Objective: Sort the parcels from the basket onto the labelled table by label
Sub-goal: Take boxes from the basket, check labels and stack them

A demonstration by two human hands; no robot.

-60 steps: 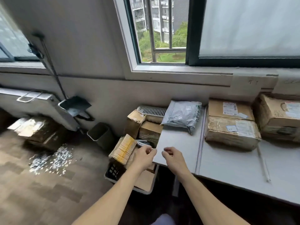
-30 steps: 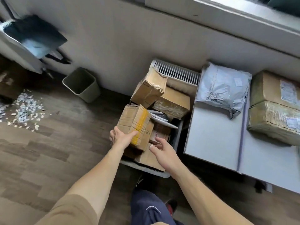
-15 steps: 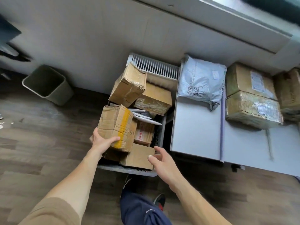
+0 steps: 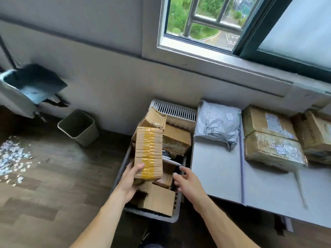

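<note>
One left hand [image 4: 128, 183] grips the near end of a long brown cardboard parcel with a yellow tape stripe [image 4: 148, 153], thumb across its top face and fingers curled beneath. The parcel is over the left side of the grey plastic basket [image 4: 152, 216]. The right hand [image 4: 188, 183] hovers above the basket's right rim with its fingers spread and holds nothing.

At least four other brown cardboard boxes [image 4: 176, 140] lie piled in the basket, with a flat white envelope [image 4: 172, 162] among them. The basket's right rim runs just beside the left edge of the white table [image 4: 218, 179].

The table carries one grey plastic mailer bag [image 4: 217, 126] at the far end of its left panel. Right of the seam sit three brown taped cartons [image 4: 274, 151], two of them touching. Bare tabletop shows on the near side of all four. On the floor, well to the left, stands one beige waste bin [image 4: 78, 127].
</note>
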